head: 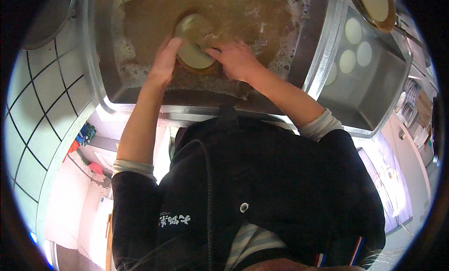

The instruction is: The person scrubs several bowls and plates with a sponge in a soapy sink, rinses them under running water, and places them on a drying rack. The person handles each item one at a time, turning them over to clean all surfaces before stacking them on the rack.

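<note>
A round dish [196, 53] with a pale inside and a brown rim lies tilted in cloudy brown water in a metal sink [140, 109]. My left hand [166, 58] grips its left edge, thumb over the rim. At the dish's right side is my right hand [235, 58], partly in the water, fingers bent over the inside; murky water blurs its fingertips, and whether they hold something cannot be told. Foam floats along the sink's sides.
Right of the sink, a second metal basin [368, 99] holds several pale round dishes [353, 31]. Above it, a brown-rimmed bowl [375, 8] stands at the top right. A dark round pan or lid [49, 18] is at the upper left, beside the tiled wall [45, 95].
</note>
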Action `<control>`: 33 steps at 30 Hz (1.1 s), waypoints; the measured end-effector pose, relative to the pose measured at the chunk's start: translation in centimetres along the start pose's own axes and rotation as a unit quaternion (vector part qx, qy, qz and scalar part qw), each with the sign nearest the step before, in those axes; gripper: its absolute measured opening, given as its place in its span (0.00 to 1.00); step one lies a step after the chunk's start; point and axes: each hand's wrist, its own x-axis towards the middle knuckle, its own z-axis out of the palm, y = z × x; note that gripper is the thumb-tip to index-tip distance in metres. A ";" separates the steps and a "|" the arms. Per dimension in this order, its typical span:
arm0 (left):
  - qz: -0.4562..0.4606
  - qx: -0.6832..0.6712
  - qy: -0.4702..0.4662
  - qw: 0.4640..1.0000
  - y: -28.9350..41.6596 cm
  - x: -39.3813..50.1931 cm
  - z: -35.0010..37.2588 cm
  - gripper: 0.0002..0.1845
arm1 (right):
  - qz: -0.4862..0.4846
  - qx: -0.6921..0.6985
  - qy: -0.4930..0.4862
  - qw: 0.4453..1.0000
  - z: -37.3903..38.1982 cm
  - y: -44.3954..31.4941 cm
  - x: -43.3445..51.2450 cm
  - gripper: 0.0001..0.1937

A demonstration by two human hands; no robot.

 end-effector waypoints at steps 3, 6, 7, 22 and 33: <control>-0.052 -0.041 0.003 0.998 0.0 0.8 -0.8 0.27 | -0.060 0.130 0.056 0.988 0.5 0.2 0.2 0.29; -0.062 -0.172 -0.070 0.981 -0.6 1.0 0.0 0.26 | -0.106 0.374 0.071 0.919 1.6 -1.2 2.6 0.25; -0.083 -0.163 -0.055 0.982 -0.6 0.9 0.2 0.26 | -0.071 0.396 0.057 0.914 1.9 -1.6 3.5 0.24; -0.159 -0.072 -0.068 0.982 0.7 2.2 -0.3 0.28 | -0.075 0.107 -0.028 0.991 0.6 -0.2 0.6 0.26; 0.118 0.256 -0.098 0.954 1.4 3.2 -1.8 0.31 | -0.030 0.374 -0.091 0.922 -4.0 6.1 2.8 0.29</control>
